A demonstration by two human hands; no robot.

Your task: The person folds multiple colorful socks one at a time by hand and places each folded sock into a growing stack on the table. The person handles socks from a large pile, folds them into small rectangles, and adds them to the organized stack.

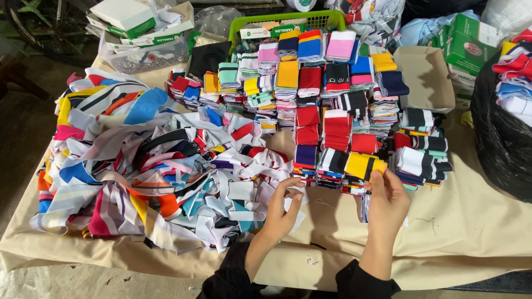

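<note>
On the beige cloth-covered table (460,221) we work at the front edge. Our right hand (388,202) pinches a folded yellow, black and white fabric band (364,165) between thumb and fingers, at the near end of the neatly stacked rows of folded coloured bands (327,105). Our left hand (281,209) curls loosely, its fingertips closing on a white strip (292,195) at the edge of the loose heap of multicoloured fabric strips (144,166) beside it.
</note>
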